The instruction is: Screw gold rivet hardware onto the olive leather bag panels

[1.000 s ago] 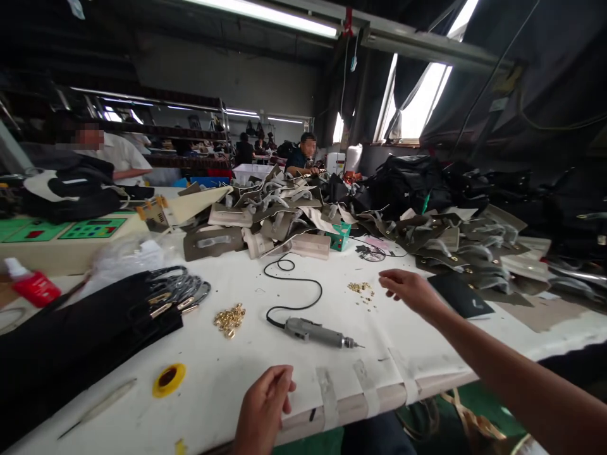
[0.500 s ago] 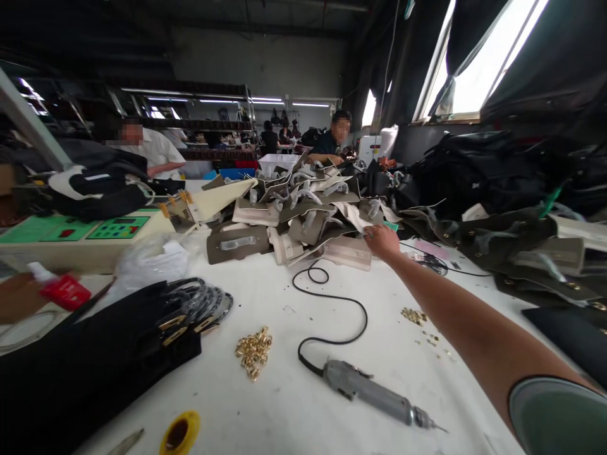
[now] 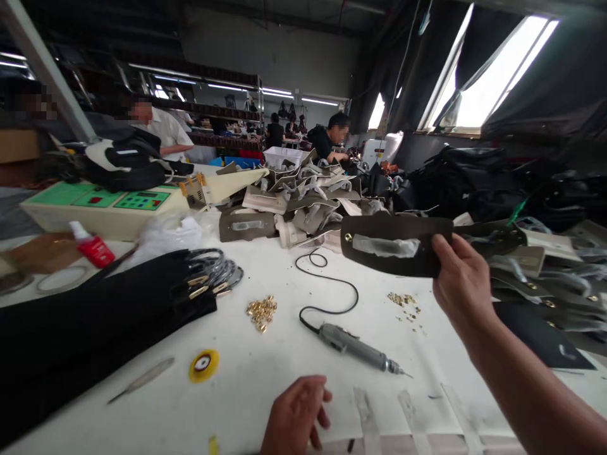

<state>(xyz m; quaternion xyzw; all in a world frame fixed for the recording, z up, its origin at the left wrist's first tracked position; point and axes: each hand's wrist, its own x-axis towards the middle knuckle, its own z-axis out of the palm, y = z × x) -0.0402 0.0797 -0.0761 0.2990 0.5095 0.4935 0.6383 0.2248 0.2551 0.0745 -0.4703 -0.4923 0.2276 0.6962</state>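
Note:
My right hand (image 3: 463,278) grips the right end of a dark olive bag panel (image 3: 396,226) and holds it up over the table's right side. A plastic-wrapped strip runs along the panel, and a gold eyelet sits at its left end. My left hand (image 3: 298,414) is at the bottom centre with its fingers apart and slightly bent, nothing in them. Between the hands lies a grey electric screwdriver (image 3: 353,346), its black cord curling away. Small gold hardware pieces (image 3: 262,313) lie left of the cord, and smaller gold pieces (image 3: 402,299) below the panel.
Behind is a heap of similar panels (image 3: 313,218). Black bag pieces (image 3: 142,309) lie left, near a yellow tape roll (image 3: 203,365) and a pointed tool (image 3: 142,380). A red bottle (image 3: 96,250) stands by a green control panel (image 3: 99,197). Other people work farther back.
My right hand has come back from the heap toward the right, now with a panel in it. My left hand has entered at the bottom. The view has shifted slightly.

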